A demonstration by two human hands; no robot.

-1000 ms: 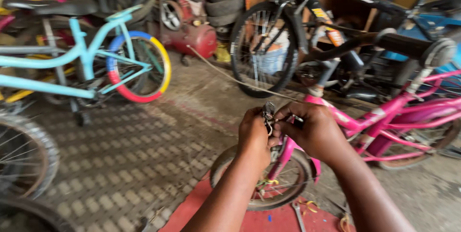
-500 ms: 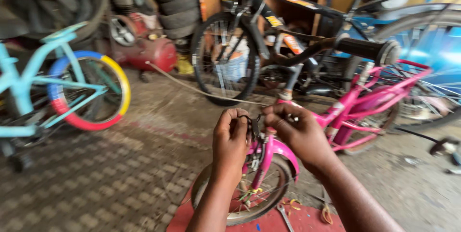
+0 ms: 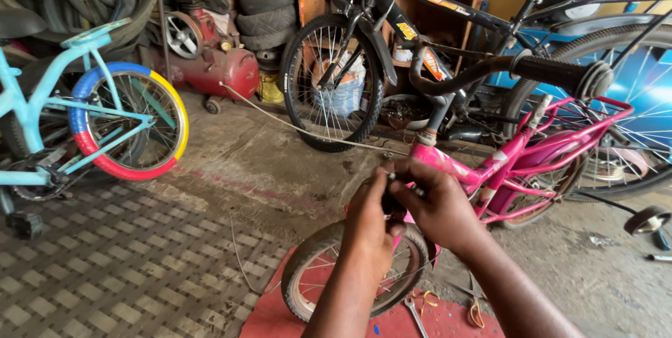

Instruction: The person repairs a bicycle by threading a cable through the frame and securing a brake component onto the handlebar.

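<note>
On the floor at far left, a light blue bicycle (image 3: 63, 110) with a red, blue and yellow tyre; behind it, a red compressor (image 3: 210, 65). Further right, a black bicycle (image 3: 364, 65) before a wooden shelf. Low in the middle, left hand (image 3: 367, 222) and right hand (image 3: 434, 205) close together, pinched on a small dark part above the front wheel (image 3: 350, 275) of the pink bicycle (image 3: 518, 159). Under that wheel, a red mat (image 3: 280, 317).
</note>
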